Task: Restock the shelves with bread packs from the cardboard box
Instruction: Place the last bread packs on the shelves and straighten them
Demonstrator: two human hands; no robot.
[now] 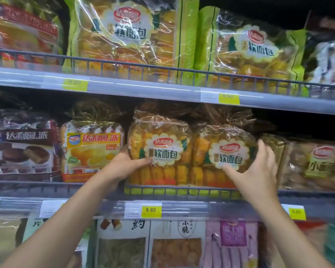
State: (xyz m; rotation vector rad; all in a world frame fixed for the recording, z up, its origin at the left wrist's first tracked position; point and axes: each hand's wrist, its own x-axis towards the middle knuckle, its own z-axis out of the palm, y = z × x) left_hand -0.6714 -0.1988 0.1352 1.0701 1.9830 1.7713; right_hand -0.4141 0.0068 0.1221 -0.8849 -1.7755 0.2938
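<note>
**Two hands at bread packs on a shop's middle shelf**

Head camera view: a person's bare forearms reach up from the bottom of the frame to the grey wire-fronted middle shelf (85, 185). Two clear plastic packs of orange-yellow soft bread stand there side by side, touching, each with a cream scalloped label.

The left hand (127, 165) grips the left bread pack (160, 149) at its lower left corner, thumb pressed on the front just under the label, the other fingers hidden behind the pack's edge.

The right hand (259, 171) is spread wide with fingers apart, cupped around the lower right side of the right bread pack (223, 153). It is blurred, so firm contact cannot be told.

A yellow pie pack (91, 149) stands just left of the two packs and a brown bread pack (315, 165) just right. Larger green-edged bread bags (128, 33) fill the shelf above. A yellow price tag (150, 210) reading 6.80 sits on the rail below.
</note>
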